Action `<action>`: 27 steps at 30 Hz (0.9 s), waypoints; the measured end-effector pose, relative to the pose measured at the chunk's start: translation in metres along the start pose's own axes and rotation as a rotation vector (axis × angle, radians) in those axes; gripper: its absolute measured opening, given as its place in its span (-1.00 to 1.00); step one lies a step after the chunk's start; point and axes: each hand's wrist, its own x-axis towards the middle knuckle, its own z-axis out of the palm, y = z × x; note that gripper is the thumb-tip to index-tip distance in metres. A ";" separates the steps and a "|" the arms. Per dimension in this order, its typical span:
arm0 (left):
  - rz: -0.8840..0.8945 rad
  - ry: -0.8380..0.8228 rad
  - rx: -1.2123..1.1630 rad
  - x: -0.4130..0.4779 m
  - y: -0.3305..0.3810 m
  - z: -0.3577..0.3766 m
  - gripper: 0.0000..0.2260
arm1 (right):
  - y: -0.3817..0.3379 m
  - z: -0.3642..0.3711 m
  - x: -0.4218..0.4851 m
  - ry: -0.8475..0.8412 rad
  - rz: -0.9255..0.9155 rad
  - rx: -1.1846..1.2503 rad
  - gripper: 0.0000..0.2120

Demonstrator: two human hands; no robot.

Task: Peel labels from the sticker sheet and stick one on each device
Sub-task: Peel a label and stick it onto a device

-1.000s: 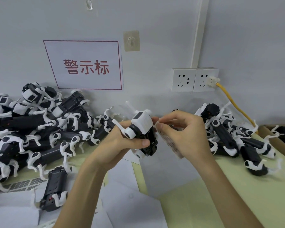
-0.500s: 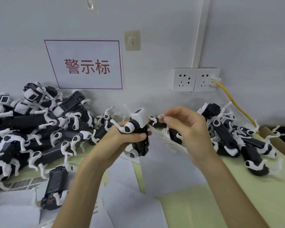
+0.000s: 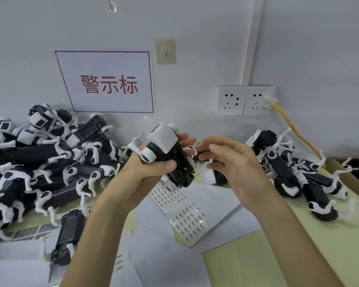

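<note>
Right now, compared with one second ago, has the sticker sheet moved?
Yes. The sticker sheet has gone down, farther from the wall socket; it left the right hand and lies on the white papers.

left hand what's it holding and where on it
The left hand grips a black-and-white device around its black middle body, thumb across the front, white end pointing up.

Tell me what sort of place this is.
Probably a factory labelling station: heaps of identical black-and-white devices on the table, printed sticker sheets beside them, a red-lettered wall sign, and one device gripped in the left hand.
</note>
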 end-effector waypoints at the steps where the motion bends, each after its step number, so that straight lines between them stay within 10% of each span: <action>1: -0.004 -0.001 -0.010 0.000 0.000 0.000 -0.58 | 0.000 0.000 0.000 -0.001 0.000 0.002 -0.82; 27: -0.133 0.001 0.209 -0.001 0.001 0.001 -0.58 | 0.008 -0.006 0.002 0.149 -0.296 -0.602 -0.80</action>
